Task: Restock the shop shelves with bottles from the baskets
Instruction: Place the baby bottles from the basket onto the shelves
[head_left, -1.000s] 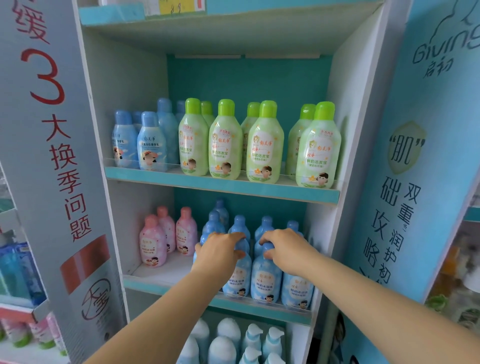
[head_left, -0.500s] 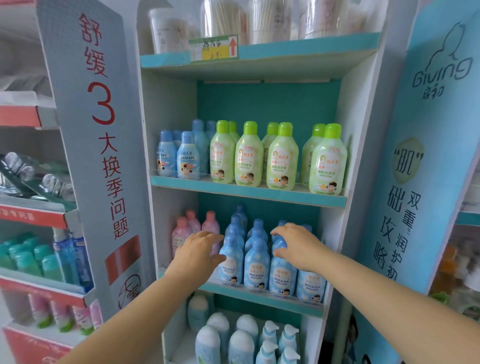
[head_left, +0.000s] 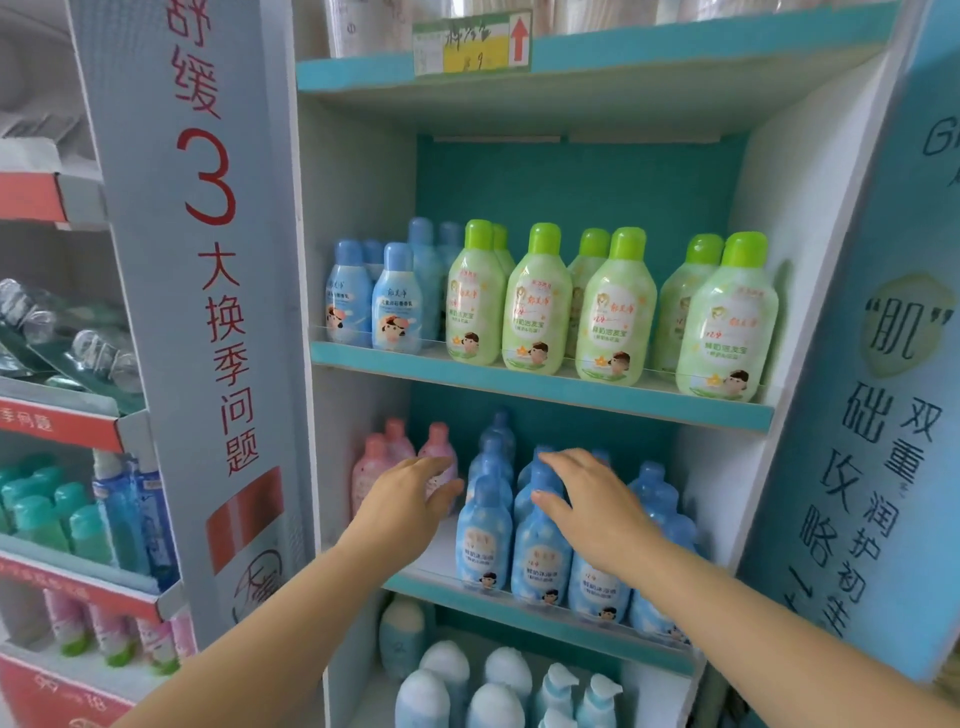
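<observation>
Blue bottles (head_left: 485, 540) stand under right hand (head_left: 592, 512), pink bottles (head_left: 368, 467) behind left hand (head_left: 405, 512), all fingers outstretched.

**Head camera: one wide-angle view, close to the shelves (head_left: 519, 387), facing forward and slightly down.**
Both forearms (head_left: 260, 639) enter from the bottom edge; left hand (head_left: 410, 499) and right hand (head_left: 592, 512) sit just below centre. Blue bottles (head_left: 485, 540) stand directly behind the hands, green bottles (head_left: 537, 317) above them, pump bottles (head_left: 558, 691) below. One panel (head_left: 208, 312) stands left of the left hand, a second panel (head_left: 883, 415) right of the right hand.
</observation>
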